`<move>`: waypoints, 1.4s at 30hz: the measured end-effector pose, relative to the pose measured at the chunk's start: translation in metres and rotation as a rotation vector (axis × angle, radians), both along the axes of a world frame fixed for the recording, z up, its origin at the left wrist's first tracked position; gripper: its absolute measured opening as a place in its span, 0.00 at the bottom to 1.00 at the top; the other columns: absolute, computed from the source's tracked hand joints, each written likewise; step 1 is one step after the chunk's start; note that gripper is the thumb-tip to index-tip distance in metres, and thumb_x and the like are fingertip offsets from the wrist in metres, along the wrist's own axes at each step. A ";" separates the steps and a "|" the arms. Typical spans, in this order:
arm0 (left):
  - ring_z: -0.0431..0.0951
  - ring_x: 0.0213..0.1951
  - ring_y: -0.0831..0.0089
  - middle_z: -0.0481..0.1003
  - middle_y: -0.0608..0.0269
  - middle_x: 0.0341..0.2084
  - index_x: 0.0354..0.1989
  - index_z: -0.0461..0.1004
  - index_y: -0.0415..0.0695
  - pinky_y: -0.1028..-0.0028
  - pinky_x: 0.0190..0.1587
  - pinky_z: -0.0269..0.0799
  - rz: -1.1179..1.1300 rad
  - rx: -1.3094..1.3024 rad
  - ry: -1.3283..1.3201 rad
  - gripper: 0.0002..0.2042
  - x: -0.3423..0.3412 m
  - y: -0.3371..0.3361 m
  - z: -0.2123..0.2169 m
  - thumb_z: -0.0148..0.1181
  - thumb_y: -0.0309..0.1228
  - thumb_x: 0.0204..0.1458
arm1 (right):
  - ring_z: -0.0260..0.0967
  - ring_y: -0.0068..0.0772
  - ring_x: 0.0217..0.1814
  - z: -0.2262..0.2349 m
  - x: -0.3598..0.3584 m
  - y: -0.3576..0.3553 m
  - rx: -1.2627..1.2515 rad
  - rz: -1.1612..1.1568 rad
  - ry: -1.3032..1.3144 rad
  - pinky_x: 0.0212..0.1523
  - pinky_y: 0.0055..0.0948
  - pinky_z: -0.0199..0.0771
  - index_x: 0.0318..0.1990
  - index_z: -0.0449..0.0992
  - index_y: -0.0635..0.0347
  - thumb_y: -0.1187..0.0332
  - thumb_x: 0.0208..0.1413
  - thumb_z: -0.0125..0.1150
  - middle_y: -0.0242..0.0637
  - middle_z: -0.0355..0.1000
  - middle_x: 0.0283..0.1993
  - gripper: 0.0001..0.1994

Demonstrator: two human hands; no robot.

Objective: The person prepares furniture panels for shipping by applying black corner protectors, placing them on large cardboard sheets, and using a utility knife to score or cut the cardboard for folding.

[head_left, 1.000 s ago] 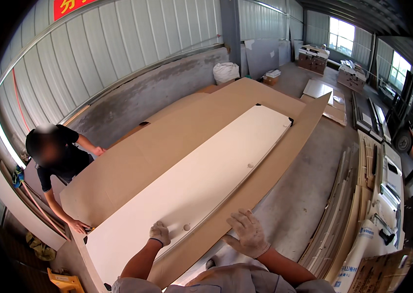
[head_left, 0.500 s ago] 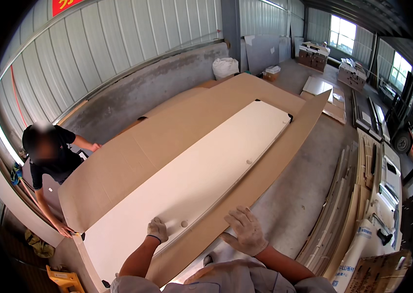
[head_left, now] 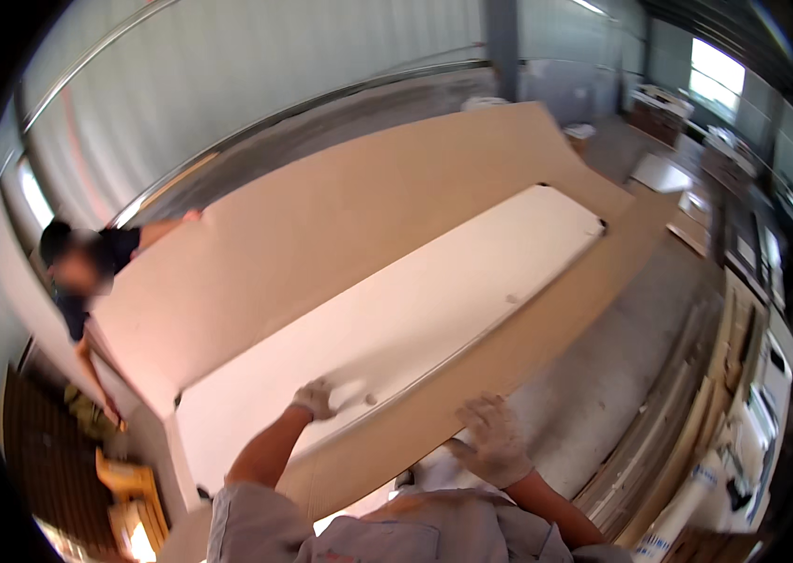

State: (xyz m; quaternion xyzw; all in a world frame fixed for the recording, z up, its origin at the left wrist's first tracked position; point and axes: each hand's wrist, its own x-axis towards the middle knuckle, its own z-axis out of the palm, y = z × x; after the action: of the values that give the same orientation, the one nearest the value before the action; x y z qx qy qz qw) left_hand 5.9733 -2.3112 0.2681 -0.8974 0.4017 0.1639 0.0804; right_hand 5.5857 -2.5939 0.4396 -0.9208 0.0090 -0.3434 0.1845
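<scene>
A long white panel (head_left: 396,319) with dark corner pieces lies on a large brown cardboard sheet (head_left: 321,244). My left hand (head_left: 319,400), in a pale glove, rests on the panel close to its near edge, beside a small round spot (head_left: 370,400). Its fingers are slightly blurred, and I see nothing held in them. Over the near strip of cardboard, my right hand (head_left: 495,439), gloved too, is spread at the outer edge with fingers apart. Whether it presses on the sheet I cannot tell. The cardboard's far side stands raised and curved.
At the far left a co-worker (head_left: 101,263) in dark clothes holds the cardboard's raised edge with one hand, the other arm hanging down. A yellow stool-like object (head_left: 132,479) stands at lower left. Long strips (head_left: 659,413) lie on the floor at right, beside a rolled white sheet (head_left: 687,507).
The cardboard's far side has risen and curves upward, lifted by the co-worker. The co-worker's lower hand has moved away from the panel's corner. My view has shifted; my hands stay nearly in place.
</scene>
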 end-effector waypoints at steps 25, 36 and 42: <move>0.72 0.67 0.42 0.71 0.40 0.67 0.68 0.68 0.36 0.50 0.67 0.71 0.881 -0.638 -0.723 0.33 -0.056 0.341 0.230 0.70 0.39 0.56 | 0.69 0.62 0.66 0.024 0.025 0.017 0.137 0.104 0.074 0.69 0.59 0.68 0.53 0.77 0.67 0.69 0.51 0.73 0.52 0.74 0.58 0.22; 0.76 0.64 0.42 0.75 0.36 0.62 0.64 0.70 0.35 0.52 0.65 0.73 0.982 -0.449 -0.412 0.34 -0.003 0.353 0.208 0.66 0.48 0.56 | 0.67 0.64 0.70 0.012 0.037 0.021 0.021 -0.042 0.050 0.71 0.58 0.67 0.53 0.79 0.63 0.68 0.49 0.73 0.49 0.75 0.60 0.22; 0.78 0.62 0.44 0.76 0.37 0.61 0.59 0.72 0.36 0.53 0.64 0.75 1.039 -0.328 -0.322 0.31 0.009 0.358 0.205 0.65 0.50 0.56 | 0.68 0.62 0.67 0.005 0.033 0.019 -0.037 -0.043 0.061 0.70 0.62 0.66 0.55 0.77 0.62 0.63 0.47 0.76 0.47 0.74 0.60 0.26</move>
State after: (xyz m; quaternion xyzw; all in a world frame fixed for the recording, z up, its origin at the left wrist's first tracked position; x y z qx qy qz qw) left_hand 5.9822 -1.9534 0.4731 -0.9916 -0.0896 -0.0216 -0.0907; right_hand 5.6185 -2.5752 0.4444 -0.9338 0.0278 -0.3191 0.1596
